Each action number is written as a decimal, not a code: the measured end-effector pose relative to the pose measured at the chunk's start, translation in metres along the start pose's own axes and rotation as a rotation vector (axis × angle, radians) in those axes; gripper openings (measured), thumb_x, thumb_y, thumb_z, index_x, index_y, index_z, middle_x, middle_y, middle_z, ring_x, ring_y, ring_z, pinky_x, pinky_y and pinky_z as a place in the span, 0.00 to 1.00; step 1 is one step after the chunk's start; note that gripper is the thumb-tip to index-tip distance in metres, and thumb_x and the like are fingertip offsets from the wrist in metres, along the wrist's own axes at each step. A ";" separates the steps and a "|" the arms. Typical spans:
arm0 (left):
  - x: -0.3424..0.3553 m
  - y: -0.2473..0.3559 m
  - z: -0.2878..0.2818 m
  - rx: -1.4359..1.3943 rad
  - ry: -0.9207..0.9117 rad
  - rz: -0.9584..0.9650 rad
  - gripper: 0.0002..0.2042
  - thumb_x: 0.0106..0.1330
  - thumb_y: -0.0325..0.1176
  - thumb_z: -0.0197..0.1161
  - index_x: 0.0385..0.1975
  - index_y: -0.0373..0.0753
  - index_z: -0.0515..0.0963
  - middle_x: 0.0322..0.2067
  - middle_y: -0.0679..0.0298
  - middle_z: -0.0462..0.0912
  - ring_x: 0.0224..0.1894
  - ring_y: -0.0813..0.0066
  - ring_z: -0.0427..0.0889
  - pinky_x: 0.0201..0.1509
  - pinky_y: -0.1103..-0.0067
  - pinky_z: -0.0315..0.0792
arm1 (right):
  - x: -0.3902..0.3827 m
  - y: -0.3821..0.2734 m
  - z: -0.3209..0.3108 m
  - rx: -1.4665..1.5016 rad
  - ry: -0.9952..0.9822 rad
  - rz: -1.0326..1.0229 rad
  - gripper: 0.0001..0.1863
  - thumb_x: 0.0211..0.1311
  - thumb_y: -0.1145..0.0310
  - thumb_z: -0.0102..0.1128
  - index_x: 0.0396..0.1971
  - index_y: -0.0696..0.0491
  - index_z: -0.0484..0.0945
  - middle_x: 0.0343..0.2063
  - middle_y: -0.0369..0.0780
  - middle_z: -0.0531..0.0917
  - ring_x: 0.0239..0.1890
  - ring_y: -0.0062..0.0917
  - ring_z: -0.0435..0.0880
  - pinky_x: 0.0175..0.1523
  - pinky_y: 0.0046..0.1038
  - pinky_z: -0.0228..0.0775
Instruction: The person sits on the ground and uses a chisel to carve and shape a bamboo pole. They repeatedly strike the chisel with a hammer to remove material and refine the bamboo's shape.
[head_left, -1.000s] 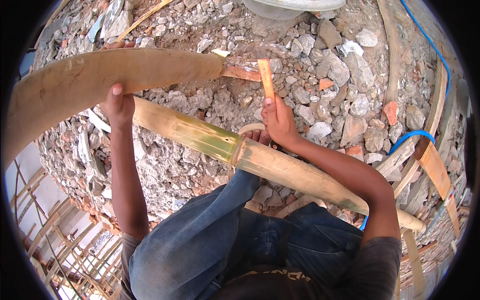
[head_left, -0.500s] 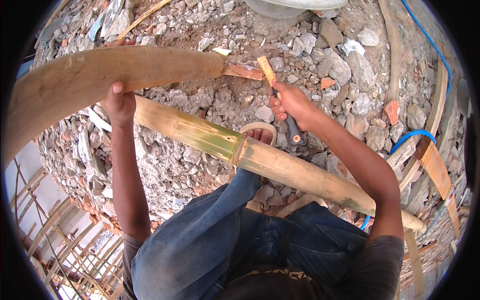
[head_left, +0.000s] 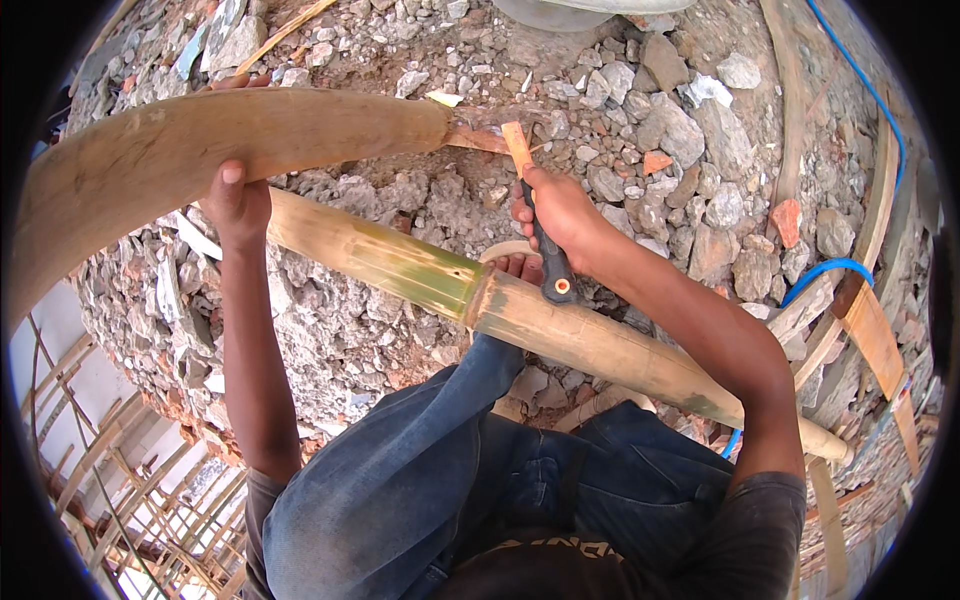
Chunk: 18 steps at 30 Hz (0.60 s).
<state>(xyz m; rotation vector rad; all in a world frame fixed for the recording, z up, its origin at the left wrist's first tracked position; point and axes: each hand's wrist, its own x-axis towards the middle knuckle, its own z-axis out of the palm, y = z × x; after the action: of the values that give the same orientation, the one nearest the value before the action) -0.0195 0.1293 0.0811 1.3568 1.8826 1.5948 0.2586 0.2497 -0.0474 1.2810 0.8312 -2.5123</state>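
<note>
At far left, a lattice of thin bamboo poles (head_left: pixel 110 470) low down, beyond the edge of the rubble (head_left: pixel 380 330). Above it, a broad curved bamboo slab (head_left: pixel 200 150), sweeping from the left rim to a split, ragged end near the middle. Just under that slab, the left hand (head_left: pixel 238 200), fingers wrapped shut around the upper end of a long bamboo pole (head_left: pixel 560 325), thumb up against the slab's lower edge. Running down and to the right from that grip, the pole itself, slanted across the stones, green-streaked near a joint ring, passing over a denim-clad knee (head_left: pixel 450 440) and a bare foot in a sandal (head_left: pixel 515 262) touching its upper side. Right of centre, the right hand (head_left: pixel 555 205), closed tight on the black handle of a knife (head_left: pixel 540 215), handle end with an orange dot resting just at the pole, pale blade tip pointing up toward the slab's torn end. Farther right, grey and reddish stones, a blue hose (head_left: pixel 830 270) curving between planks (head_left: pixel 870 330), more timber along the right rim.
</note>
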 end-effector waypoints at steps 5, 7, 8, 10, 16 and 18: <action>0.000 0.002 -0.006 -0.002 -0.008 0.005 0.44 0.55 0.57 0.71 0.64 0.34 0.60 0.59 0.49 0.73 0.62 0.49 0.74 0.67 0.55 0.69 | 0.001 -0.006 -0.037 -0.386 0.053 -0.223 0.17 0.79 0.58 0.40 0.39 0.57 0.70 0.20 0.35 0.73 0.21 0.21 0.74 0.28 0.30 0.70; 0.001 0.001 -0.003 0.001 -0.022 0.012 0.44 0.55 0.57 0.71 0.64 0.34 0.60 0.59 0.48 0.73 0.62 0.48 0.74 0.67 0.55 0.69 | 0.003 0.000 -0.061 -0.585 0.084 -0.403 0.18 0.79 0.57 0.40 0.39 0.58 0.70 0.19 0.39 0.75 0.21 0.26 0.77 0.28 0.34 0.70; 0.002 0.002 -0.002 0.008 -0.029 0.019 0.44 0.55 0.57 0.71 0.64 0.34 0.61 0.59 0.48 0.73 0.62 0.48 0.74 0.67 0.55 0.69 | 0.006 0.003 -0.066 -0.685 0.094 -0.497 0.19 0.80 0.56 0.40 0.40 0.58 0.70 0.19 0.41 0.76 0.22 0.29 0.78 0.29 0.36 0.70; 0.003 0.001 0.001 0.009 -0.023 0.020 0.43 0.56 0.57 0.71 0.63 0.34 0.61 0.59 0.48 0.73 0.62 0.48 0.75 0.66 0.55 0.70 | 0.011 0.022 -0.065 -0.812 0.134 -0.552 0.19 0.79 0.56 0.40 0.40 0.59 0.69 0.20 0.45 0.78 0.22 0.36 0.80 0.29 0.40 0.69; 0.001 0.001 -0.003 0.021 -0.017 0.021 0.43 0.55 0.58 0.71 0.63 0.34 0.61 0.58 0.47 0.74 0.61 0.48 0.76 0.65 0.55 0.71 | 0.024 0.055 -0.045 -0.718 0.179 -0.700 0.19 0.79 0.56 0.41 0.39 0.60 0.68 0.19 0.54 0.77 0.25 0.56 0.78 0.30 0.49 0.65; 0.002 0.000 -0.002 0.026 -0.020 0.044 0.44 0.55 0.58 0.71 0.63 0.34 0.61 0.57 0.47 0.74 0.60 0.47 0.77 0.65 0.55 0.72 | 0.028 0.060 -0.036 -0.883 0.182 -0.627 0.18 0.79 0.57 0.41 0.40 0.60 0.68 0.19 0.50 0.77 0.23 0.49 0.79 0.30 0.45 0.68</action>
<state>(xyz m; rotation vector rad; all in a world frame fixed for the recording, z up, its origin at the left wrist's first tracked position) -0.0223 0.1297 0.0825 1.4295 1.8804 1.5769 0.2914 0.2224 -0.1098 1.0028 2.3219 -1.8966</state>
